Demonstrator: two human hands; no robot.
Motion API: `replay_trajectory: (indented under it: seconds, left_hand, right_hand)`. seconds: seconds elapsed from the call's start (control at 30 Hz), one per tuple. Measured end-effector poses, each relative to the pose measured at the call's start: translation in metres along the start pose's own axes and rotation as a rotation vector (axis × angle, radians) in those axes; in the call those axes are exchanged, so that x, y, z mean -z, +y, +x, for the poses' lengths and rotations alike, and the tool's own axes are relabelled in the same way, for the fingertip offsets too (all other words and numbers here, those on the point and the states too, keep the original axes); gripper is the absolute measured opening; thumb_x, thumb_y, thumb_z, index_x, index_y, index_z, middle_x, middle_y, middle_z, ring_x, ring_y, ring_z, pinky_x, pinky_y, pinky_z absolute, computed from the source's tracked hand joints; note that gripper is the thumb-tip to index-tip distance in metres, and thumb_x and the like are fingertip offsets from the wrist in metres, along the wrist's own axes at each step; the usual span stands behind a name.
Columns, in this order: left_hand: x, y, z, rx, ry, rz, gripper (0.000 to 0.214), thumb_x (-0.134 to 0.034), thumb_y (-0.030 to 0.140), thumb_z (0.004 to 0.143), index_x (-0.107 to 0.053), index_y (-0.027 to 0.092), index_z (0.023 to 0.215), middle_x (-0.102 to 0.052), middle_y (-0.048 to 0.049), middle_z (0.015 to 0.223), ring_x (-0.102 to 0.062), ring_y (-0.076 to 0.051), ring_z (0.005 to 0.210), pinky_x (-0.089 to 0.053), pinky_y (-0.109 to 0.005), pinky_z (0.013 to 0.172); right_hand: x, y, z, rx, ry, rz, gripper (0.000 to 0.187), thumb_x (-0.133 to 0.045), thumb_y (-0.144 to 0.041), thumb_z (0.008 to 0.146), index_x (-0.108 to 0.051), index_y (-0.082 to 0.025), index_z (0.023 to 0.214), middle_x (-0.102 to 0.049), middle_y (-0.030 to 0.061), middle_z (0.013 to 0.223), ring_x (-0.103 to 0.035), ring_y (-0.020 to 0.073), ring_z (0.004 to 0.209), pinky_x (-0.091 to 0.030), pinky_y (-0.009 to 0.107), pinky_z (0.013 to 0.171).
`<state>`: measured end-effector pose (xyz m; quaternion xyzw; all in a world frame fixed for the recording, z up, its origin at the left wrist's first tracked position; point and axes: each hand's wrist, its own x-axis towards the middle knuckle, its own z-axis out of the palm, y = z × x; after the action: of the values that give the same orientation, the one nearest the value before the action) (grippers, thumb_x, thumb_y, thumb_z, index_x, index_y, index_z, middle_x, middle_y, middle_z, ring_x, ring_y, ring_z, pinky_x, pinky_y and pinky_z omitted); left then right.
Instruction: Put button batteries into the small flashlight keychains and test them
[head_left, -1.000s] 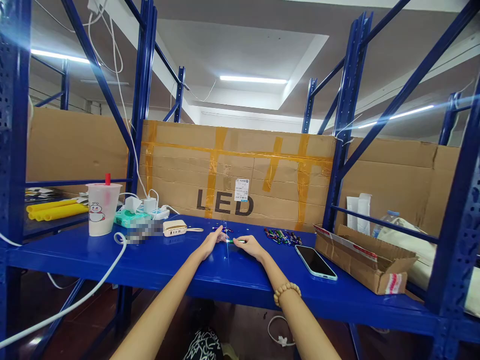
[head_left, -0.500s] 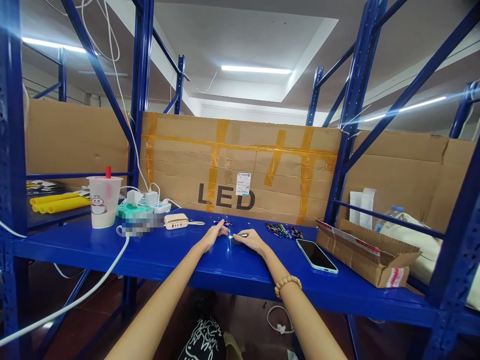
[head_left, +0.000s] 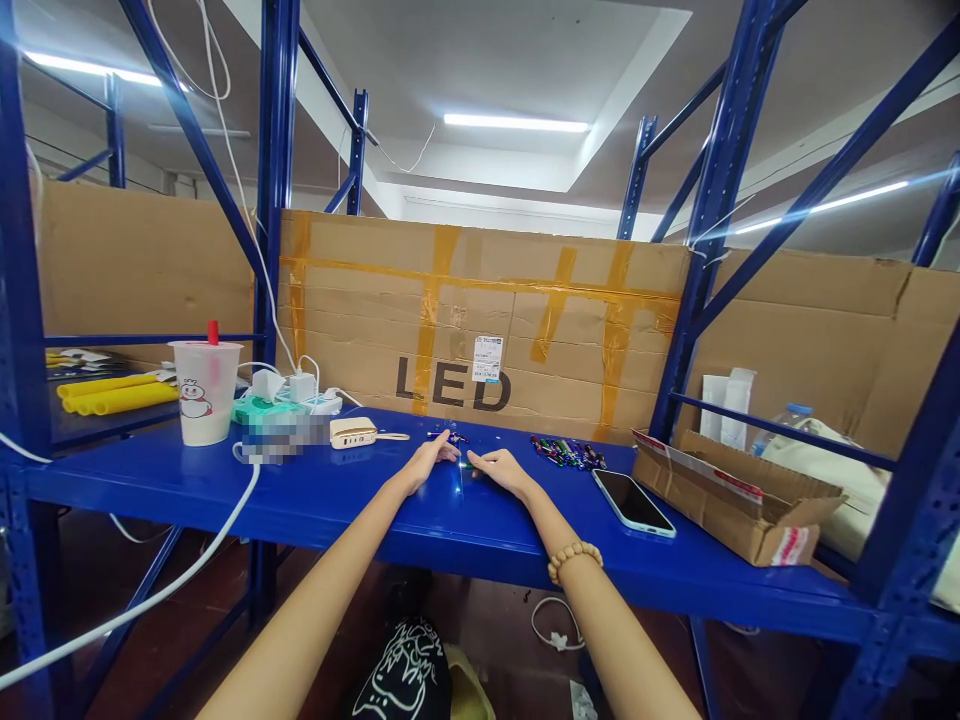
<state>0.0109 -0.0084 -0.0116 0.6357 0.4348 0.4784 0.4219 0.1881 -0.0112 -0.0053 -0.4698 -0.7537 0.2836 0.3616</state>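
Observation:
My right hand (head_left: 499, 470) is closed around a small green flashlight (head_left: 469, 463), its thumb and fingers pinching the body. A bright spot glows at the left end of the flashlight, with glare on the blue shelf (head_left: 480, 525) below. My left hand (head_left: 426, 464) lies just left of it, thumb and fingers apart, and I see nothing held there. Beyond the left fingertips are a few small dark shiny pieces (head_left: 459, 438), too small to name. To the right of my right hand lies a pile of small, shiny, multicoloured pieces (head_left: 568, 453).
A phone (head_left: 634, 502) and an open cardboard box (head_left: 739, 500) are at the right. A cream power bank (head_left: 352, 433), a drink cup (head_left: 206, 395) and plugged-in chargers (head_left: 302, 386) stand left. A large cardboard sheet (head_left: 360, 310) closes the back; blue posts flank the shelf.
The camera view has shifted slightly. My right hand has turned a little, so less of the green flashlight shows. My left hand stays almost in place.

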Motion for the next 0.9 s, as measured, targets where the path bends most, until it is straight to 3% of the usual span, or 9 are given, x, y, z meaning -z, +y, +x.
replay_trajectory:
  seconds: [0.2, 0.47, 0.9]
  left_hand:
    - [-0.001, 0.002, -0.002, 0.005, 0.004, 0.013, 0.063, -0.033, 0.066, 0.073, -0.067, 0.014, 0.074, -0.068, -0.0082, 0.079, -0.058, -0.024, 0.093, -0.036, -0.035, 0.091]
    - [-0.001, -0.003, 0.002, -0.018, 0.012, 0.017, 0.061, -0.033, 0.065, 0.073, -0.066, 0.014, 0.073, -0.067, -0.0073, 0.076, -0.058, -0.024, 0.09, -0.036, -0.035, 0.09]
    - [0.0, -0.005, 0.001, -0.032, 0.012, 0.021, 0.059, -0.035, 0.064, 0.072, -0.066, 0.014, 0.073, -0.066, -0.0081, 0.076, -0.058, -0.024, 0.089, -0.035, -0.035, 0.089]
  right_hand:
    - [-0.001, 0.003, 0.003, -0.002, -0.007, -0.004, 0.058, -0.051, -0.067, 0.064, -0.065, -0.013, 0.051, -0.049, 0.0, 0.043, -0.035, 0.0088, 0.047, -0.026, 0.024, 0.049]
    - [-0.001, 0.007, 0.005, 0.089, -0.015, 0.047, 0.049, -0.056, -0.061, 0.064, -0.07, -0.014, 0.061, -0.064, 0.0036, 0.063, -0.051, 0.0135, 0.062, -0.036, 0.025, 0.061]
    - [-0.001, 0.012, 0.005, 0.107, -0.002, 0.071, 0.048, -0.058, -0.059, 0.062, -0.069, -0.012, 0.069, -0.06, 0.0017, 0.064, -0.045, 0.0103, 0.056, -0.033, 0.023, 0.053]
